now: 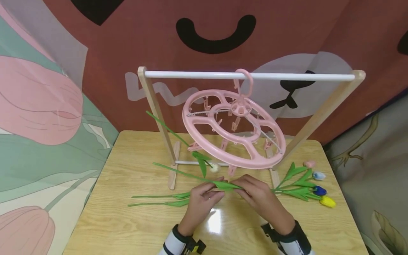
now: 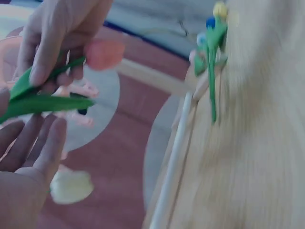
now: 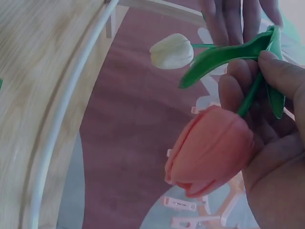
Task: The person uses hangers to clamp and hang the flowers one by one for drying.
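Observation:
Both hands hold an artificial tulip with a coral-pink bloom (image 3: 209, 152) in front of the hanger. My right hand (image 1: 255, 191) pinches its green stem just below the bloom, thumb on top. My left hand (image 1: 204, 200) holds the stem and leaf (image 2: 47, 104) between thumb and fingers, farther down. In the head view the bloom is hidden behind the right hand. Above them a round pink clip hanger (image 1: 220, 150) hangs tilted by its hook. A white tulip (image 1: 214, 167) hangs from a clip at the hanger's left side, its stem pointing up left.
A wooden rack with a white rod (image 1: 191, 74) carries the hanger. Pink, light blue, blue and yellow tulips (image 1: 327, 201) lie at the table's right. Two green stems (image 1: 149, 196) lie on the left, their far ends hidden by the left hand. Patterned cloth surrounds the wooden table (image 1: 105, 216).

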{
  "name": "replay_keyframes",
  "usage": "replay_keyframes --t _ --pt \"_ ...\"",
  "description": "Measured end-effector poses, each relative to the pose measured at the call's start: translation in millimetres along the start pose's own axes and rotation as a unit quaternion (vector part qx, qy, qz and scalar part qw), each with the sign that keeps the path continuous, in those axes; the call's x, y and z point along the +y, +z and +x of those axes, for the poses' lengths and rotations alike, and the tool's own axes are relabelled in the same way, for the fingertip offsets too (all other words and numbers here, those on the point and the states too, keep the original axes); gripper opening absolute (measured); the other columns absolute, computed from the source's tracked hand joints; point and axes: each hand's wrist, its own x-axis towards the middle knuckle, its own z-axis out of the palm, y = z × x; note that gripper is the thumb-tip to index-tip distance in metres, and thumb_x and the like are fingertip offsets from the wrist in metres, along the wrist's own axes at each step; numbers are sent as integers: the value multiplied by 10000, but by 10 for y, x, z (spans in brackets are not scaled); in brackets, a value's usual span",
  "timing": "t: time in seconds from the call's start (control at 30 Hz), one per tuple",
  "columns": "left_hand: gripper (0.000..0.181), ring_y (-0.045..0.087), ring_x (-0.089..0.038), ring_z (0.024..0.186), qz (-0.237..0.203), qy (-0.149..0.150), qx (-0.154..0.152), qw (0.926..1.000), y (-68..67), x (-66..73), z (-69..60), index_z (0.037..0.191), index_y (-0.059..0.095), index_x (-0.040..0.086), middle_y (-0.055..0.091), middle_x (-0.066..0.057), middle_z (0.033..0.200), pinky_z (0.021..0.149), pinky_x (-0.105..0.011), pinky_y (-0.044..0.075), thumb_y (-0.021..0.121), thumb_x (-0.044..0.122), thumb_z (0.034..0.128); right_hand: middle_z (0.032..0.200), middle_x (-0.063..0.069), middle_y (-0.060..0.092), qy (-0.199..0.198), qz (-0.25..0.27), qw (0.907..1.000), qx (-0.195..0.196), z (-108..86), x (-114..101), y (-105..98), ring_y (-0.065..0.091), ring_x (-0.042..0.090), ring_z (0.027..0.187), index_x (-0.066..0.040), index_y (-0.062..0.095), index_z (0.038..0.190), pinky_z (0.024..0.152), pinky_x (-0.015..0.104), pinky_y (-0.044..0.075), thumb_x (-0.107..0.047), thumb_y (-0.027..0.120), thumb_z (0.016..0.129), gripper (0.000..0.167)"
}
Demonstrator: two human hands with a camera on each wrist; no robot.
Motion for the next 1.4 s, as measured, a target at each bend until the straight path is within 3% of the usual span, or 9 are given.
replay_keyframes --t 0.23,0.4,0.5,0.57,0.73,0.87,1.07,1.27,1.4 --pt "307 678 -217 1218 -965 -188 637 9931 167 -76 116 1244 654 -123 649 -262 1345 986 -356 599 687 -5 962 1006 20 727 -186 -245 9994 176 71 42 79 711 150 862 -86 751 1126 752 192 604 -246 671 998 219" --pt "241 704 -226 1157 -978 110 797 9920 183 -107 175 1206 657 -121 689 -260 1254 971 -361 608 637 -7 994 1163 114 703 -3 -536 9984 187 93 47 77 678 238 974 -58 727 1187 786 333 631 -500 562 1004 507" --pt "206 712 -210 1139 -950 332 815 9916 159 -121 201 1175 642 -136 676 -316 1210 961 -381 611 603 -23 1008 1222 164 666 281 -492 9981 253 122 35 44 673 276 1006 -27 630 1344 809 409 637 -578 656 931 689" --pt "188 724 -187 1102 -916 417 807 9917 137 -115 213 1151 628 -150 657 -358 1177 932 -392 621 587 -28 1015 1159 137 661 508 -379 9974 332 163 10 13 665 240 953 -24 568 1398 775 406 631 -609 688 900 777" --pt "162 734 -130 1006 -735 433 870 9925 116 -49 232 1100 609 -174 622 -409 1092 864 -382 640 592 -43 1005 907 1 592 788 253 9942 691 338 -85 -62 566 115 768 -26 581 1314 637 239 526 -619 670 900 728" --pt "159 738 -108 956 -575 358 1015 9925 113 -18 238 1089 627 -171 657 -332 1061 826 -354 650 619 -48 989 891 -13 607 883 779 9885 950 514 -150 -115 539 119 714 -23 585 1376 616 193 481 -384 842 859 681" --pt "156 741 -99 917 -508 433 1029 9925 95 -4 246 1084 626 -168 654 -355 1004 778 -352 657 615 -38 997 921 10 672 1147 1634 9733 1137 680 -248 -129 606 90 795 -36 673 1177 705 188 549 77 826 792 430" --pt "187 747 -107 918 -425 516 1007 9927 104 45 257 1092 630 -164 652 -387 1020 771 -386 656 634 -3 997 1117 9 687 1250 3004 9357 1366 735 -305 -53 678 90 968 71 625 1170 860 219 613 211 729 811 399" --pt "170 742 -109 929 -338 536 1049 9925 121 79 275 1096 641 -144 658 -363 1040 774 -390 657 640 -11 990 1137 -19 683 1252 3355 9208 1548 742 -312 -24 681 95 974 92 604 1172 860 224 615 231 732 791 425"
